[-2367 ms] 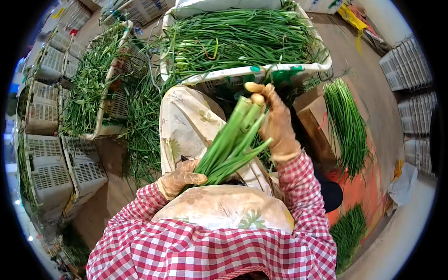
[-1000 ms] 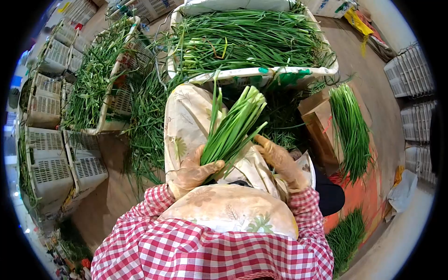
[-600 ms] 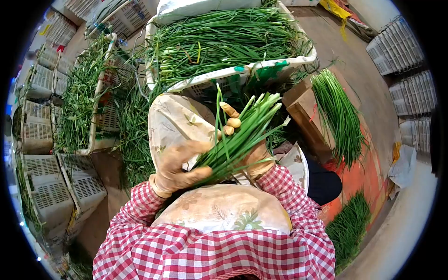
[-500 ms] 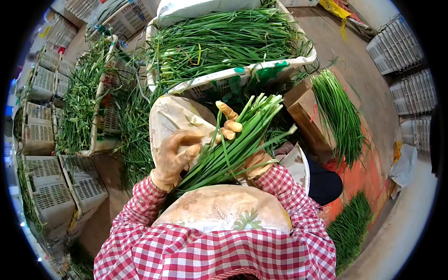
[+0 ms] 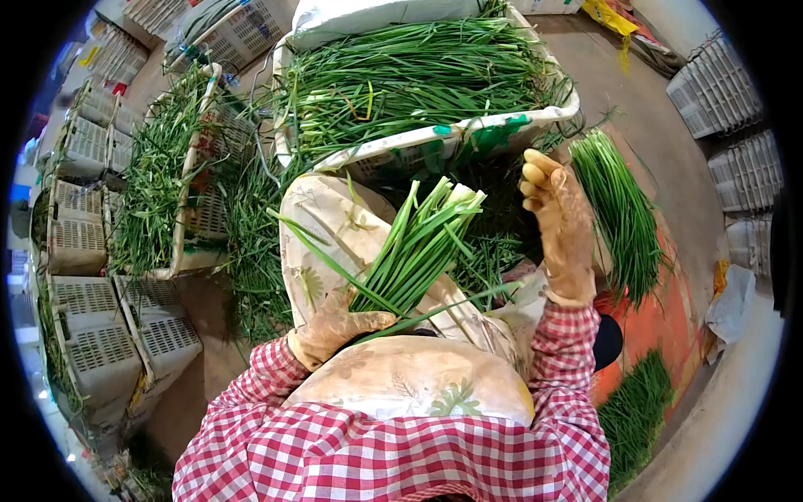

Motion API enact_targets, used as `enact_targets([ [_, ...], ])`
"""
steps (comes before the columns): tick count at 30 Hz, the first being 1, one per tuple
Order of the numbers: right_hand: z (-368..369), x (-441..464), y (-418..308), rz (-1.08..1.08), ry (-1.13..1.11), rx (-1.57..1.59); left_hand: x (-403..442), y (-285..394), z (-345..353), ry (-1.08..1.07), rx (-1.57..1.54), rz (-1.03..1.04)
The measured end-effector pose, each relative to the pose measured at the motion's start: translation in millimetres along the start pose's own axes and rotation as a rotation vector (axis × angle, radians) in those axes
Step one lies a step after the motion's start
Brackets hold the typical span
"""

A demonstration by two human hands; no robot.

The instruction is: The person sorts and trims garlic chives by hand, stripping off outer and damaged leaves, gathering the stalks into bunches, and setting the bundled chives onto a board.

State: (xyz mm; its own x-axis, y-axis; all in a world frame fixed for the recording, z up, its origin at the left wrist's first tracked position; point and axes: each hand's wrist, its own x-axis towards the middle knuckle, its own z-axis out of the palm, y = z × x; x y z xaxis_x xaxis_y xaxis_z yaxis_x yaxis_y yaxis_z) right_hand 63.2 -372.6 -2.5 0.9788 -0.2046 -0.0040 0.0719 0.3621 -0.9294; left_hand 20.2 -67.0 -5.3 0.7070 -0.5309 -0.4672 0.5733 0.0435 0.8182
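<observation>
My left hand (image 5: 343, 333), in a tan glove, is closed around the lower green part of a bunch of garlic chives (image 5: 414, 251) over my lap. The pale stem ends point up and away. A few blades stick out sideways from the bunch. Raised to the right of it, apart from the bunch, is my gloved right hand (image 5: 562, 226). Its fingers are half curled with nothing visible in them. Just beyond that hand, a neat pile of chives (image 5: 615, 213) lies on a cardboard box.
A white crate (image 5: 552, 117) full of chives stands ahead. To the left is another crate (image 5: 180, 226) with loose greens, beside stacked crates (image 5: 92, 326). More chives (image 5: 636, 418) lie on the floor at lower right. Crates (image 5: 715, 88) line the right wall.
My right hand has left the bunch and moved up and right. My left hand has lowered and closed round the chives, which now stand more upright.
</observation>
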Motion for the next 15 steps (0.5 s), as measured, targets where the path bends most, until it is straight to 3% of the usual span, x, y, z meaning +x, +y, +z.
enact_targets([
  [2, 30.2, -17.7, -19.1, -0.17, -0.064, -0.402, -3.6, 3.3, 5.5, 0.019, -0.197, -0.132],
  [4, 47.3, -23.8, -19.6, -0.59, -0.166, -1.065, -2.1, -7.5, -1.1, 0.008, -0.192, -0.126],
  [6, 64.4, -28.6, -19.2, -0.537, -0.187, -1.272, -1.7, -14.4, -6.2, -0.021, 0.23, 0.052],
  [10, 56.9, -30.2, 10.8, -0.463, -0.281, -1.304, -11.0, -13.2, 4.1, -0.006, 0.038, 0.049],
  [15, 41.9, -23.3, 24.6, -0.211, -0.356, -1.148, -15.2, -20.0, 3.4, 0.053, 0.068, -0.037],
])
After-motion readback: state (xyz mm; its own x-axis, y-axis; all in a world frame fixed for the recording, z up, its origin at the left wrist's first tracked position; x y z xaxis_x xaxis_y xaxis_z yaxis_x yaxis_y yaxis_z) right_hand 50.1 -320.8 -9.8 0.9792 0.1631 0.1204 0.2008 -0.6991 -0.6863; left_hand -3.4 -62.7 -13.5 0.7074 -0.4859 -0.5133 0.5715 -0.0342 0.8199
